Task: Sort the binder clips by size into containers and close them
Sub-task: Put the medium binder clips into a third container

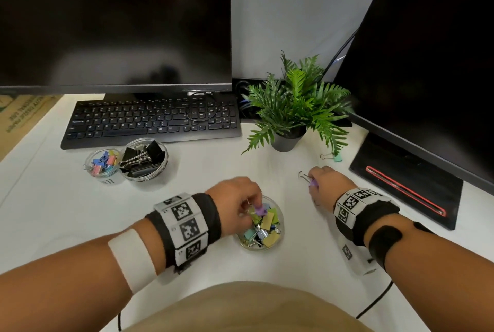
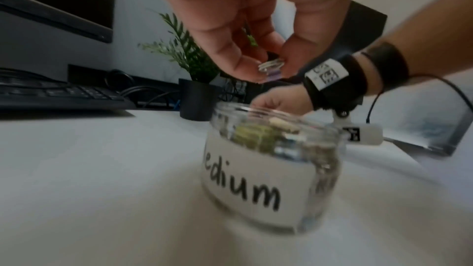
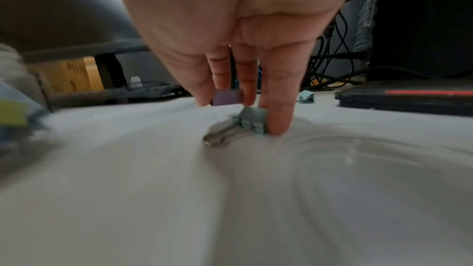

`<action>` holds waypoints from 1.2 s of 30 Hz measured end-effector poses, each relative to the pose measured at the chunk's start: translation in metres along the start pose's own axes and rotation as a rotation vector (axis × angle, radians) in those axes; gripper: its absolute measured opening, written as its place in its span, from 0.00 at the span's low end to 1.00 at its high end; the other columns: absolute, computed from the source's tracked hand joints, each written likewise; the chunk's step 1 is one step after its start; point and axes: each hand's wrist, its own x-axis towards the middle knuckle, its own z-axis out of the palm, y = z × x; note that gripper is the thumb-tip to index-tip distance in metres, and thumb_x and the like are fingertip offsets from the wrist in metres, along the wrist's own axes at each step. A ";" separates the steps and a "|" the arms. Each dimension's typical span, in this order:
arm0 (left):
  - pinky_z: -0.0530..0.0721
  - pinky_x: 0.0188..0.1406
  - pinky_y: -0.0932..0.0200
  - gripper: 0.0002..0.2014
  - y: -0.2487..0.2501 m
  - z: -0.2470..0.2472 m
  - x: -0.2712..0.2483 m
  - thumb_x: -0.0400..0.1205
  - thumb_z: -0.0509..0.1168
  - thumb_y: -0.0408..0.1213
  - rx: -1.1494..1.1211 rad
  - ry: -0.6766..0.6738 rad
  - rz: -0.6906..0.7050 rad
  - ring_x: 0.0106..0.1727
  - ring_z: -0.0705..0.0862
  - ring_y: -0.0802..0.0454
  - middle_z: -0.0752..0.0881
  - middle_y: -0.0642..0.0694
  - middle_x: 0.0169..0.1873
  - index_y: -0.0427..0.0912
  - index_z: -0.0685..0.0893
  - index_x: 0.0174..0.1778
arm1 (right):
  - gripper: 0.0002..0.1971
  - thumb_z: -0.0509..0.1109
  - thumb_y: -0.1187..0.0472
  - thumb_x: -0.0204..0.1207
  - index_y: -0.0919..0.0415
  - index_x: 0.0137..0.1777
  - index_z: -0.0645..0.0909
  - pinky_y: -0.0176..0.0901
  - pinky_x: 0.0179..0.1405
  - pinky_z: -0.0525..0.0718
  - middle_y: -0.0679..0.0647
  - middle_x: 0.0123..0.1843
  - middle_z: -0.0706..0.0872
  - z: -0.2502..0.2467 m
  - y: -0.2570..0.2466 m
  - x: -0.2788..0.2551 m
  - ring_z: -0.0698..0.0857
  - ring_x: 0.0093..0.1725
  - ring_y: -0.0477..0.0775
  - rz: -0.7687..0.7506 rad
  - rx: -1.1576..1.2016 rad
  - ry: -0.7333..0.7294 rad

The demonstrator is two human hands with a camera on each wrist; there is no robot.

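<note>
Item: sorting of binder clips, in progress.

At ten o'clock on the surface, just in front of the keyboard, stand two open jars touching each other: the small jar with little coloured clips, and to its right the large jar with big black clips. No lids are visible anywhere, so by my reckoning the closing has not begun.

At six o'clock, nearest the person, stands the medium jar, open, labelled "medium" and well filled with pastel clips.

Left hand: poised over the medium jar's mouth, thumb and fingers pinched together on a purple clip by its wire handles; it looks about to be dropped in.

Right hand: at three o'clock, down on the surface. Fingers closed on a second purple clip; one straight fingertip also touches a grey-blue clip lying on the surface, seemingly gathering it as well.

At two o'clock, below the potted plant and beside the monitor base, a teal clip lies loose, unsorted.

Remaining, as I judge it: the clips in hand, the grey-blue and teal ones, then all three lids.
</note>
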 end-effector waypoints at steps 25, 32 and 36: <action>0.77 0.50 0.65 0.12 -0.025 0.012 0.010 0.82 0.60 0.38 0.049 0.033 -0.358 0.39 0.78 0.56 0.87 0.51 0.49 0.50 0.84 0.58 | 0.23 0.65 0.53 0.77 0.45 0.73 0.72 0.43 0.65 0.77 0.53 0.69 0.74 0.003 0.001 -0.019 0.76 0.68 0.55 0.008 -0.045 -0.135; 0.76 0.47 0.65 0.11 -0.025 0.015 0.018 0.81 0.61 0.36 0.014 0.057 -0.379 0.39 0.78 0.54 0.88 0.48 0.48 0.48 0.85 0.57 | 0.17 0.70 0.54 0.74 0.48 0.63 0.77 0.39 0.52 0.78 0.53 0.59 0.73 0.002 -0.004 -0.015 0.79 0.59 0.55 0.025 0.015 -0.095; 0.76 0.48 0.66 0.11 -0.027 0.017 0.017 0.81 0.62 0.36 -0.022 0.063 -0.392 0.38 0.78 0.54 0.88 0.49 0.47 0.48 0.85 0.56 | 0.10 0.69 0.62 0.75 0.52 0.55 0.83 0.41 0.54 0.79 0.57 0.59 0.77 -0.008 -0.011 -0.015 0.80 0.57 0.57 0.011 0.177 0.008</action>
